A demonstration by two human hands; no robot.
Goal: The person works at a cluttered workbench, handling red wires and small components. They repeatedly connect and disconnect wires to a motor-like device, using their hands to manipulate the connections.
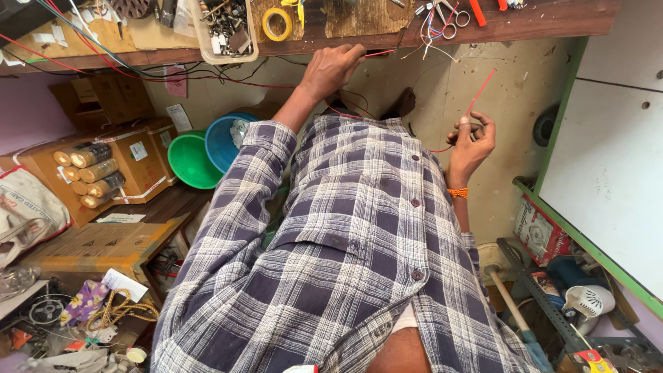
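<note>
I look down my own checked shirt (345, 228). My left hand (331, 69) reaches forward to the edge of the wooden workbench (539, 24) and closes on a thin red wire (380, 52) there. My right hand (471, 141), with an orange thread around its wrist, pinches another stretch of the red wire (481, 90) between thumb and fingers. The free end of that stretch sticks up to the right. The wire loops down between the hands, across the top of the shirt.
On the bench are a plastic tray of metal parts (226, 29), a yellow tape roll (277, 23), scissors (442, 21) and tangled cables. At left are green (190, 162) and blue (222, 141) basins and cardboard boxes (117, 166). A green-framed white panel (608, 173) stands at right, above clutter.
</note>
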